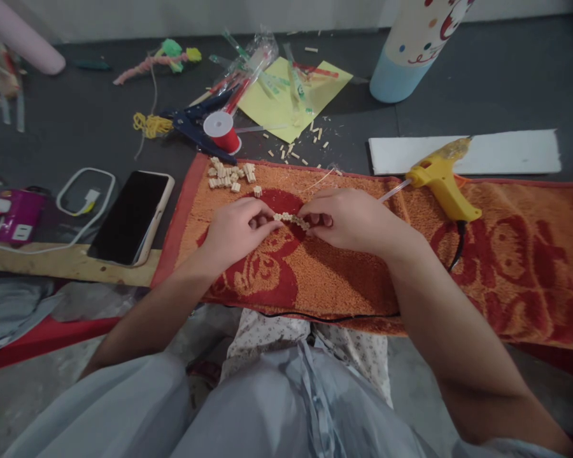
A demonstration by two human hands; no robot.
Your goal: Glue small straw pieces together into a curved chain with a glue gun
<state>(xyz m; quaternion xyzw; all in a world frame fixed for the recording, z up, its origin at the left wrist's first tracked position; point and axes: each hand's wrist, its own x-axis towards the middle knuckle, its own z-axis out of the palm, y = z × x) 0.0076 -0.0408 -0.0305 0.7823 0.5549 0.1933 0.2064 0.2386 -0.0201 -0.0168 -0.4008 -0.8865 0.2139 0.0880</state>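
A short chain of small pale pieces (291, 218) hangs between my two hands above the orange and red towel (348, 280). My left hand (241, 229) pinches its left end between thumb and fingers. At the right end, my right hand (337, 216) grips it with the fingertips. A pile of small pale clusters (226, 175) lies on the towel beyond my left hand, with one single cluster (258, 191) nearer to it. A thin pale strand (321, 180) lies just beyond my right hand.
A yellow glue gun (442, 178) rests partly on a white board (516, 152) at the right. Beyond the towel are a red thread spool (223, 132), blue pliers (195, 124), yellow paper (267, 105) and loose bits. A phone (131, 216) lies left; a bottle (405, 57) stands behind.
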